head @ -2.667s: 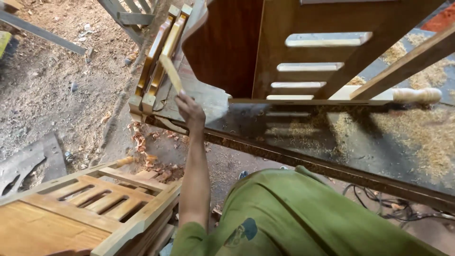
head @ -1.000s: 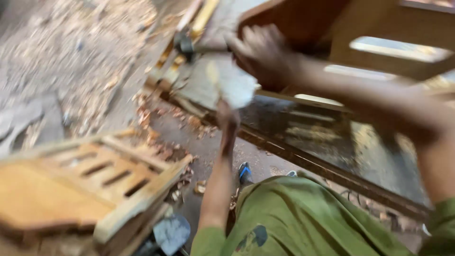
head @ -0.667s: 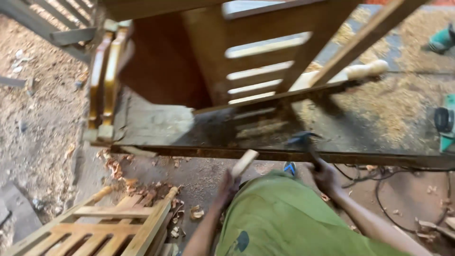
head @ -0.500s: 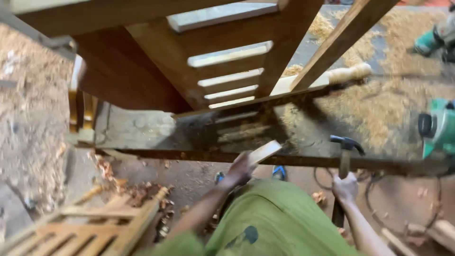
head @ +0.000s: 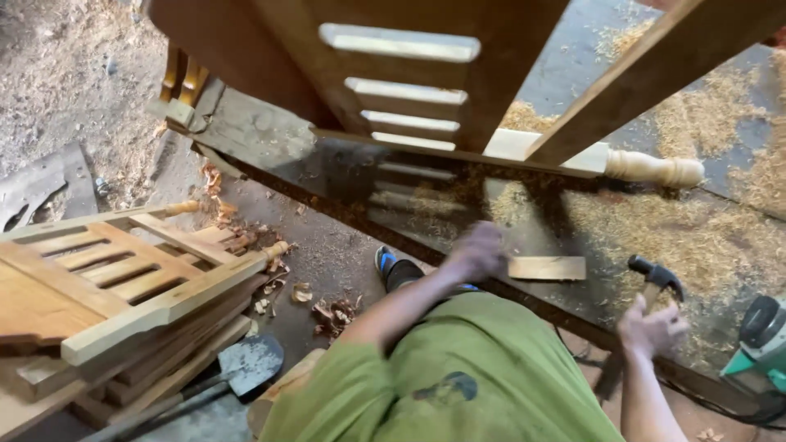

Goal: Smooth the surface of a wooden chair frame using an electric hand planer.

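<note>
My left hand (head: 479,250), blurred, reaches over the dark workbench (head: 270,139) and holds the left end of a small flat wooden block (head: 547,268) that lies on the bench top. My right hand (head: 651,327) is closed around the handle of a claw hammer (head: 655,274), whose head points up just right of the block. A large brown wooden frame with slotted openings (head: 401,42) stands on the bench behind both hands. Its pale turned leg (head: 655,169) lies across the bench to the right.
Slatted light-wood frames (head: 123,278) are stacked at the left, with a metal trowel (head: 246,364) below them. A green power tool (head: 765,336) sits at the right edge. Sawdust and shavings cover bench and floor. My blue shoe (head: 385,262) shows under the bench.
The view has swung right from the floor pile to the bench. My left hand carried the wooden block over onto the bench top. My right hand came into view with the hammer.
</note>
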